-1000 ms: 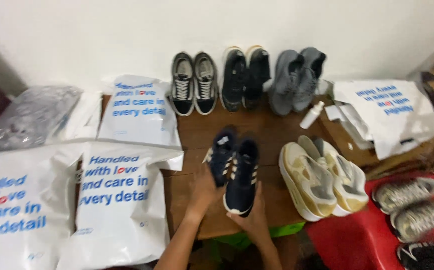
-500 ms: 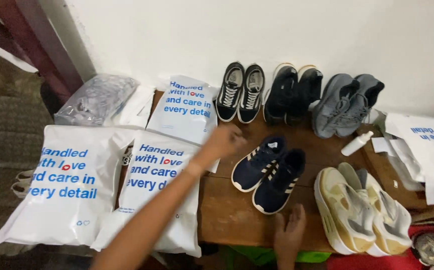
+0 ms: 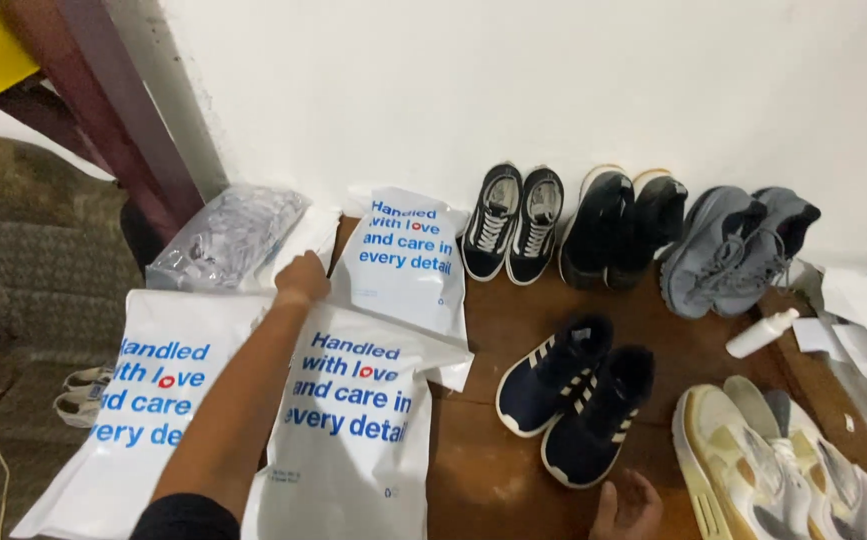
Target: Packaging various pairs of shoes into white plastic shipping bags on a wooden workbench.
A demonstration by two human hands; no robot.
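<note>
While at white bags — left hand

A shoe-packing room: paired sneakers and white mailer bags crowd a wooden table.

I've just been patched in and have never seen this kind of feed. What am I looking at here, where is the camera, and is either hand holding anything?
There is no machine: one camera sits on a person's head and looks down at their two bare hands. The left hand reaches out over the white printed mailer bags toward a clear plastic bag; whether it grips anything cannot be told. The right hand rests open on the wooden table, near the navy striped sneakers, holding nothing. Along the white wall stand black-and-white sneakers, black shoes and grey shoes. Cream sneakers and a small white bottle lie to the right.
</note>
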